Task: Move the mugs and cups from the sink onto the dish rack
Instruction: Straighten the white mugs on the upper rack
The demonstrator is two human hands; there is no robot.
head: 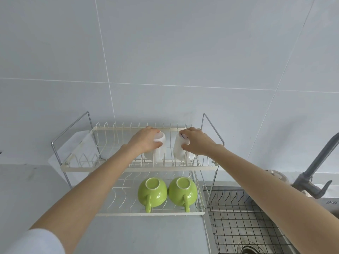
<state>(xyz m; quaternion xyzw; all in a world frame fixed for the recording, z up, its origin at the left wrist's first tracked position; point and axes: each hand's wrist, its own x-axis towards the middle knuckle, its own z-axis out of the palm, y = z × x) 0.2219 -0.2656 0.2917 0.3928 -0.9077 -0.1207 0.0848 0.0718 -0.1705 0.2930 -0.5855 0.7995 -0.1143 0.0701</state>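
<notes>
A two-tier cream wire dish rack [139, 169] stands on the counter against the tiled wall. On its upper tier my left hand [145, 141] grips a white cup [159, 150] turned upside down among the prongs. Beside it my right hand [197, 142] grips a second white cup [179, 150], also upside down. Two green mugs [152, 192] [182, 191] rest upside down on the lower tier, handles pointing toward me.
The steel sink [244, 224] lies at the lower right with a black wire grid over it and a drain near the bottom. A grey faucet [317, 173] rises at the right edge. Grey countertop [27, 189] spreads to the left of the rack.
</notes>
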